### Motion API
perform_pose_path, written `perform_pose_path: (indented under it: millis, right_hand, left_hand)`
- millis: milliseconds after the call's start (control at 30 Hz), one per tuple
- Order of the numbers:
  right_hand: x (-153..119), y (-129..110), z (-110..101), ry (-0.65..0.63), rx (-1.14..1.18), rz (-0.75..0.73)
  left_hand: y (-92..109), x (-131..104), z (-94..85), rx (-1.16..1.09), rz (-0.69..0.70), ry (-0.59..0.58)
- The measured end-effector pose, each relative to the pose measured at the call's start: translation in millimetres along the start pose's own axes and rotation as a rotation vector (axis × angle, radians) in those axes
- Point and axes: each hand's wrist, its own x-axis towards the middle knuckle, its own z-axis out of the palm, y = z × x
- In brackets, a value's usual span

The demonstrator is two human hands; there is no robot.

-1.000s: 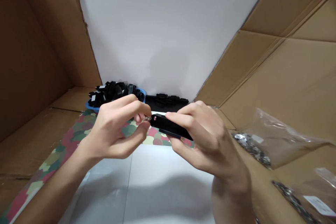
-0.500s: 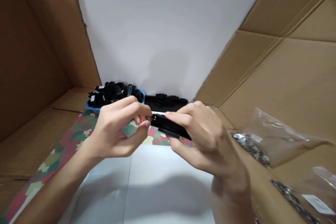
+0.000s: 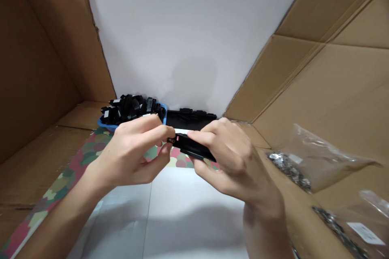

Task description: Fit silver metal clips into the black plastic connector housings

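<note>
A long black plastic part [image 3: 196,147], hollow along the side facing me, is held slanted above the work surface. My right hand [image 3: 232,162] is closed round its right end, with the thumb below and a finger along the top edge. At the left end, my left hand [image 3: 136,149] pinches a small shiny metal piece [image 3: 171,140] between thumb and forefinger. The metal piece sits against or just inside that end; the fingertips partly hide it, so I cannot tell how deep.
A blue basket [image 3: 108,127] heaped with black plastic parts stands at the back left. Beside it is a black tray [image 3: 188,123] with black pieces. Clear bags [image 3: 322,158] of small metal pieces lie on the right. Cardboard walls [image 3: 343,89] rise on both sides.
Both hands and the black part have shifted slightly left and down in the view. The metal piece shows less between the left fingertips, which stay pinched at the part's left end.
</note>
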Motion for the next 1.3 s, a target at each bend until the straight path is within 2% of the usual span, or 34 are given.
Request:
perform_pose_path:
  millis: [267, 400, 500, 600, 700, 867, 1033, 1200, 1300]
  right_hand:
    - [-0.5, 0.4, 0.5, -0.007, 0.013, 0.003]
    - [-0.4, 1.3, 1.6, 0.011, 0.02, -0.002]
    - [-0.7, 0.5, 1.4, 0.02, 0.021, -0.004]
    - [-0.9, -0.6, 1.2, 0.018, 0.011, -0.004]
    - [-0.5, -1.2, 1.9, 0.036, 0.02, -0.023]
    - [0.2, -2.0, 3.7, 0.089, 0.07, -0.028]
    - [0.2, -3.1, 5.0, 0.153, 0.124, -0.041]
    - [2.1, -1.3, 8.0, 0.214, 0.189, -0.07]
    - [2.7, 2.3, 12.4, 0.218, 0.278, -0.035]
  left_hand:
    - [-2.1, 0.6, -1.3, -0.022, 0.004, -0.042]
    - [-2.9, 0.4, 1.3, -0.04, 0.033, -0.02]
    - [-0.7, 1.4, 2.4, -0.077, -0.013, 0.018]
    - [-0.2, 3.9, 2.9, -0.225, -0.127, 0.025]
    - [-6.4, 5.3, 6.6, -0.438, -0.273, -0.021]
    - [-16.4, 2.1, 21.9, -0.958, -0.426, -0.144]
    - [-4.2, 1.3, 28.4, -1.215, -0.54, -0.072]
    - [-1.0, 0.2, 27.7, -1.263, -0.562, -0.032]
    - [-4.7, -1.6, 23.2, -1.039, -0.467, -0.016]
